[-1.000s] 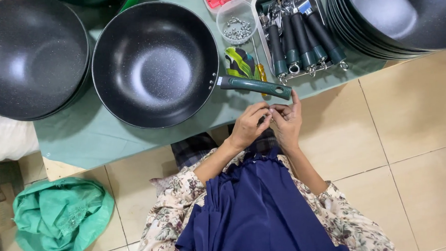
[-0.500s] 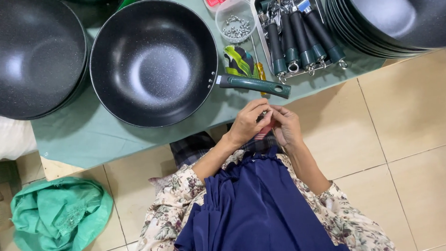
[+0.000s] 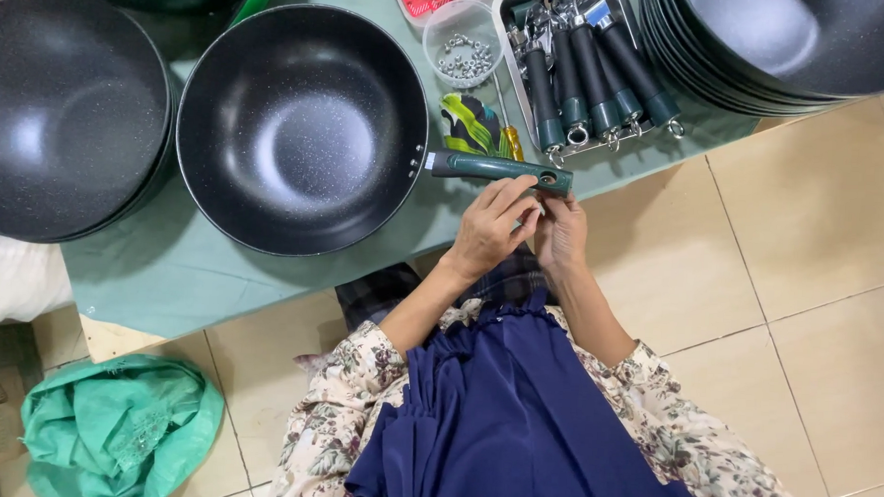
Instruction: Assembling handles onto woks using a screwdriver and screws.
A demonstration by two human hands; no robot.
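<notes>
both hands meet at the free end of the wok handle [image 3: 500,169], which runs left to right off the wok [image 3: 303,128] on the desk [image 3: 163,266] — left hand [image 3: 490,228] fingers curled onto the end, right hand [image 3: 562,234] pinched beside it; what it pinches is hidden.
</notes>
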